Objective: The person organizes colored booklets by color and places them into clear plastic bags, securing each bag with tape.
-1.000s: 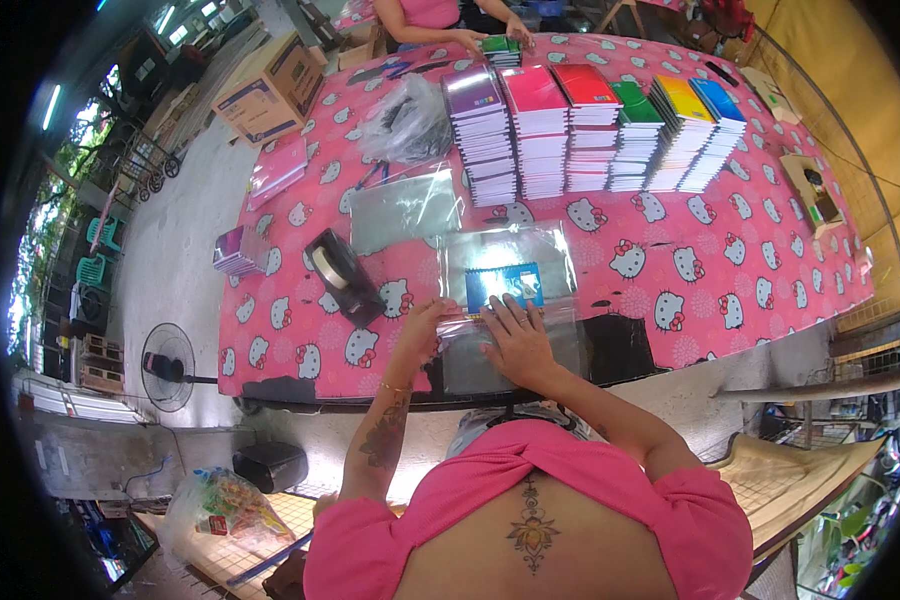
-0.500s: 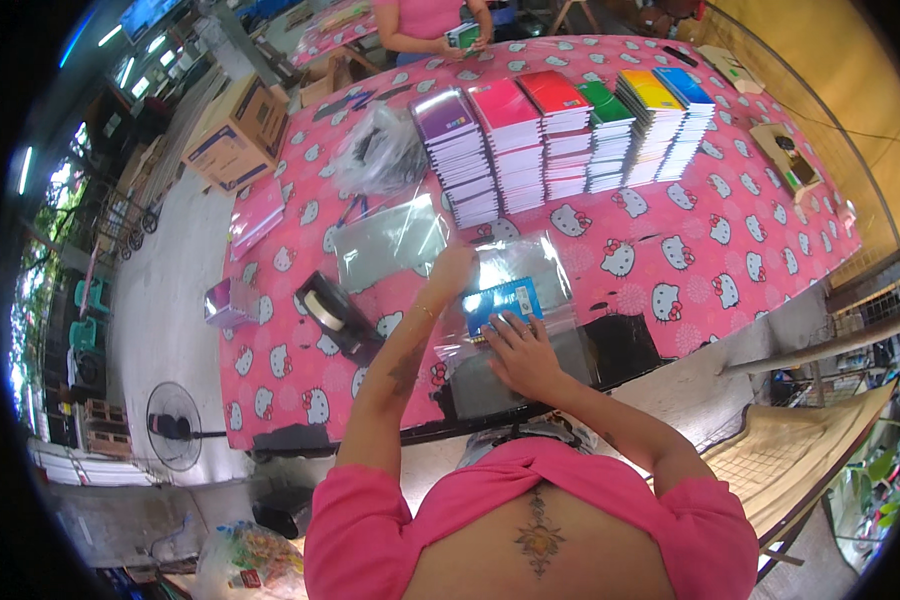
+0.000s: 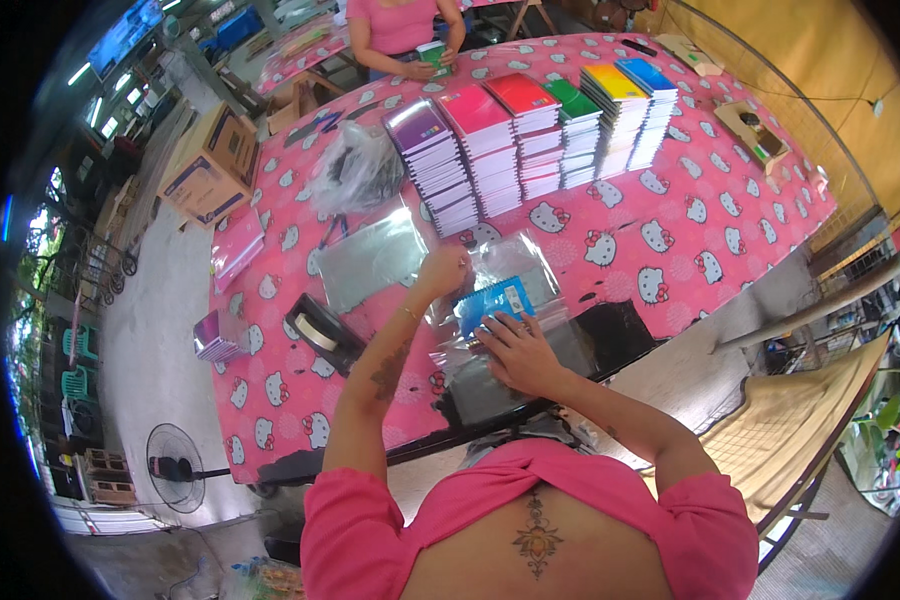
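Note:
A small blue spiral notebook point(image 3: 497, 304) lies at a tilt on the near part of the table, in or on a clear plastic bag point(image 3: 523, 263). My right hand point(image 3: 518, 352) rests on its near side, fingers spread and pointing away from me. At the bag's left edge, my left hand point(image 3: 443, 272) is closed, with the fingers pinched on the plastic. The fingertips are partly hidden. Left of that hand lies a stack of flat clear plastic bags point(image 3: 372, 262). A black tape dispenser point(image 3: 320, 332) stands nearer to me, beside my left forearm.
Tall stacks of spiral notebooks point(image 3: 490, 150) in several colours stand behind my hands. A crumpled plastic bag point(image 3: 355, 170) sits left of them. A small notebook pile point(image 3: 218, 335) is at the left table edge. Across the pink table, a person point(image 3: 400, 40) holds a green notebook.
The whole scene has shifted and tilted a little in view. Both hands keep nearly the same places at the notebook and plastic. The person across has lowered the green notebook slightly.

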Demonstrator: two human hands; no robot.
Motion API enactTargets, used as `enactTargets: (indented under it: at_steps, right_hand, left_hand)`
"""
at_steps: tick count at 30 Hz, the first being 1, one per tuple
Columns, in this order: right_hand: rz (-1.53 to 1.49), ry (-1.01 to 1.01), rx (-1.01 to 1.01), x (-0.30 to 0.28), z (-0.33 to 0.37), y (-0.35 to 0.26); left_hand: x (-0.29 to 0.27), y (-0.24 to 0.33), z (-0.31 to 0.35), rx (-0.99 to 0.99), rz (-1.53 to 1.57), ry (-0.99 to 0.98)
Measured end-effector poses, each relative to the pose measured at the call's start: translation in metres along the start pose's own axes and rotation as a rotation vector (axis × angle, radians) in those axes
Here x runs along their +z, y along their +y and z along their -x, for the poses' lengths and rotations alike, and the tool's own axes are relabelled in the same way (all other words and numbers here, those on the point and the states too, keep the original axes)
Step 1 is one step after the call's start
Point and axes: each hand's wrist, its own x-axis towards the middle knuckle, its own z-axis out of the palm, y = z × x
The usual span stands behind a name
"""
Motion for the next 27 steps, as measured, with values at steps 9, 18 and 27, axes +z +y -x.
enactTargets:
  at_steps: [9,18,27]
  right_hand:
    - [0.009,0.015,-0.040,0.003,0.000,0.007]
    - [-0.024,-0.043,-0.019,0.032,0.000,0.012]
    - [0.064,-0.061,-0.139,0.033,-0.003,0.029]
  left_hand:
    - [-0.021,0.067,0.055,-0.120,0.382,0.015]
    - [-0.001,0.136,0.093,-0.126,-0.088,0.191]
    - [0.017,0.151,0.094,-0.235,-0.086,0.269]
